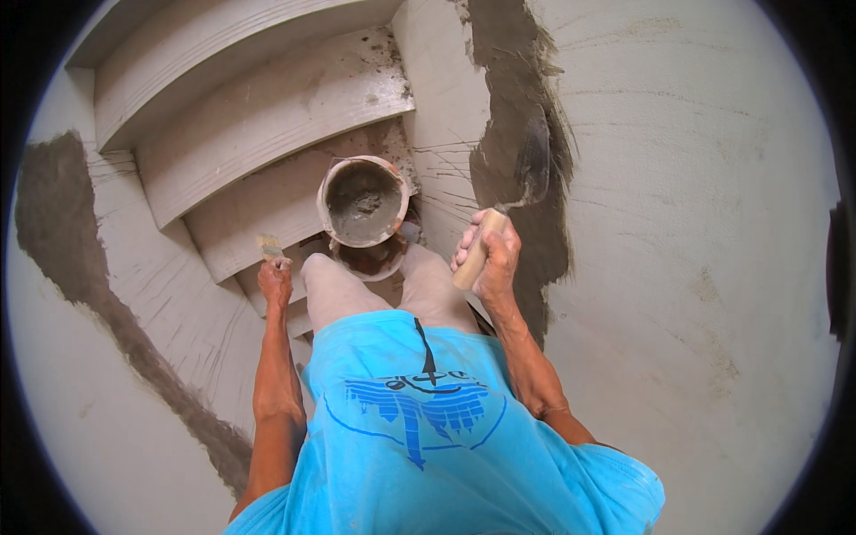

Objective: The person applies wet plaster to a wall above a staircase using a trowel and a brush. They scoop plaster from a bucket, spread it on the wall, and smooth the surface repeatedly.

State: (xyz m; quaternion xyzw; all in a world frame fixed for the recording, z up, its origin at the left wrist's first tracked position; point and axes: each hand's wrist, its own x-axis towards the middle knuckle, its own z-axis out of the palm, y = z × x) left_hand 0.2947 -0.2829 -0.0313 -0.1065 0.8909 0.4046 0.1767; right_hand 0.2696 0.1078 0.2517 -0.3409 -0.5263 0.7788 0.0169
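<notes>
My right hand point(493, 259) grips the wooden handle of a trowel point(533, 156), its metal blade raised over a dark band of wet mortar point(504, 98) on the right-hand wall. My left hand point(275, 283) is closed on a small paintbrush point(267, 247) with pale bristles, held beside my left leg. Between my knees and the stairs stands a pale bucket point(325, 201) with grey wet mix inside. It appears to rest in or on another container point(374, 266), partly hidden behind it. Whether the trowel blade touches the mortar I cannot tell.
Pale curved stair steps point(245, 107) rise ahead of me, speckled with spatters at their right end. On the left wall a second dark mortar band point(85, 250) runs diagonally beside the steps. The pale right wall point(695, 223) has scratches and streaks near the mortar.
</notes>
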